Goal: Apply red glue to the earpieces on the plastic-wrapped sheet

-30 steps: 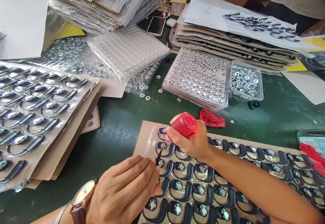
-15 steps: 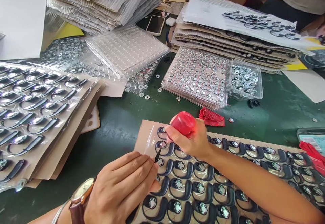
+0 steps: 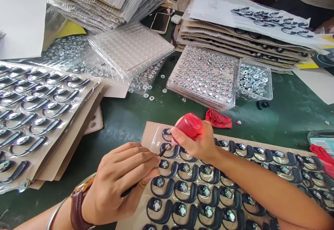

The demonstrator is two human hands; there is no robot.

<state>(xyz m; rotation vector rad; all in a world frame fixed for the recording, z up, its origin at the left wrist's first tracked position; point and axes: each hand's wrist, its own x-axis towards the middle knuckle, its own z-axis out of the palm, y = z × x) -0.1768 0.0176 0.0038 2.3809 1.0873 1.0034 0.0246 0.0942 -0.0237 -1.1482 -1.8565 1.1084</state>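
My left hand is closed around slim black tweezers. Their dark tip reaches the silver round piece of a black curved part near the top left of the sheet. In my right hand is a red squeeze bottle, gripped with its base up. The bottle's lower end is hidden by the fingers, close above that same part. Below both hands lies a brown card sheet under clear film, bearing rows of black curved parts with silver round pieces.
Behind the hands are a stack of clear trays with silver pieces and a clear box of washers. A red cloth lies nearer. Stacked card sheets stand at left. A phone lies at the back.
My left hand has turned and drawn slightly left and up, showing more of the tweezers. Their tip now reaches the silver piece. My right hand holds the bottle almost unmoved.
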